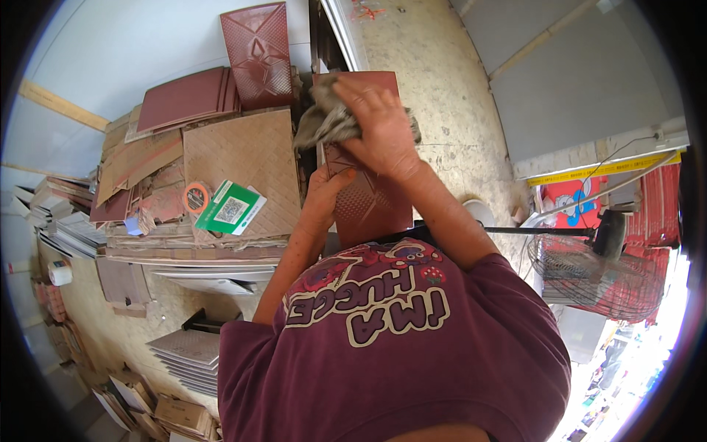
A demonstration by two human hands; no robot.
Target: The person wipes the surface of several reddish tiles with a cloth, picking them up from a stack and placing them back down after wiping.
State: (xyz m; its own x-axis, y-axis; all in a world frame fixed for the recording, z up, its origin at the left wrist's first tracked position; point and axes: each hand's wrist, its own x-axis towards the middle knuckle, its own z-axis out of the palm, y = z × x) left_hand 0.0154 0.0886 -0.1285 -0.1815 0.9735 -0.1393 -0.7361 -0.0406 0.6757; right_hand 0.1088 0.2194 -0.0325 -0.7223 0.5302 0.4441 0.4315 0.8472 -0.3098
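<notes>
A long dark-red tile (377, 210) with an embossed diamond pattern stands in front of my body, its lower end near my shirt. My right hand (381, 131) lies over a crumpled grey-brown rag (328, 118) and presses it on the upper part of the tile; its fingers are slightly blurred. My left hand (322, 195) grips the tile's left edge, with the thumb over the patterned face and the other fingers hidden. Another tile of the same pattern (259, 55) leans upright against the white wall at the far left.
Left of me, a cardboard-covered stack (239, 147) bears plain red tiles (180, 99), an orange tape roll (196, 197) and a green card (232, 209). Grey tiles (188, 357) stand lower left. A wire-caged fan (596, 272) is at the right, near red stacked goods (648, 214).
</notes>
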